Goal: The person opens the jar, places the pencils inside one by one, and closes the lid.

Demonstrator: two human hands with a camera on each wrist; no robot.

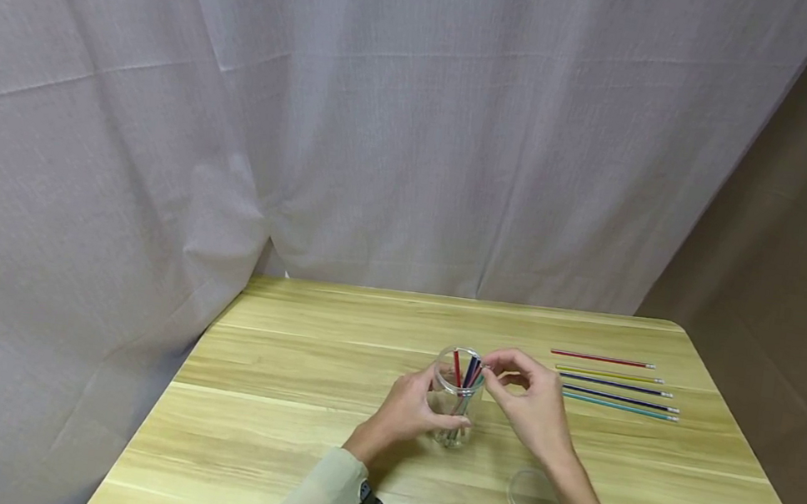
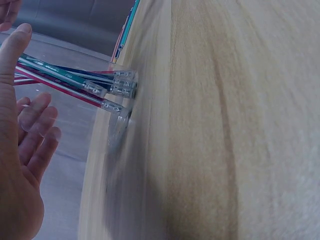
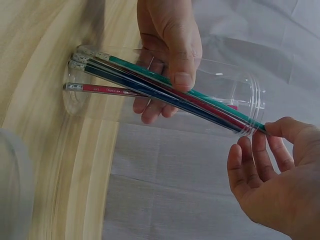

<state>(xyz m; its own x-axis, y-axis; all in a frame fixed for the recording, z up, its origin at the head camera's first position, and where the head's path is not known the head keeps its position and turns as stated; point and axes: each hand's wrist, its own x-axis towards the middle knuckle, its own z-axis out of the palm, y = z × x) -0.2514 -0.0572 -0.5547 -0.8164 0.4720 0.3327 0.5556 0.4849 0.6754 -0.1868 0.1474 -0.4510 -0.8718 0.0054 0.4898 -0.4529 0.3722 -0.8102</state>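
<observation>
A clear plastic jar (image 1: pixel 447 436) stands on the table, held by the left hand (image 1: pixel 409 408) with its thumb and fingers on opposite sides of the wall. Inside lean several pencils, eraser ends at the bottom: a red pencil (image 3: pixel 107 90), dark blue ones (image 3: pixel 160 98) and a green pencil (image 3: pixel 125 64). At the jar's mouth, the right hand (image 1: pixel 535 398) pinches the top end of the green pencil between thumb and forefinger. Its other fingers are bent loosely beside the rim (image 3: pixel 256 102).
Right of the jar, a row of pencils lies on the table: a red pencil (image 1: pixel 598 358), a yellow pencil (image 1: pixel 604 373), dark blue pencils (image 1: pixel 614 386) and a teal pencil (image 1: pixel 615 407). A clear round lid (image 1: pixel 534 499) lies near the right forearm. Grey curtain (image 1: pixel 415 161) hangs behind.
</observation>
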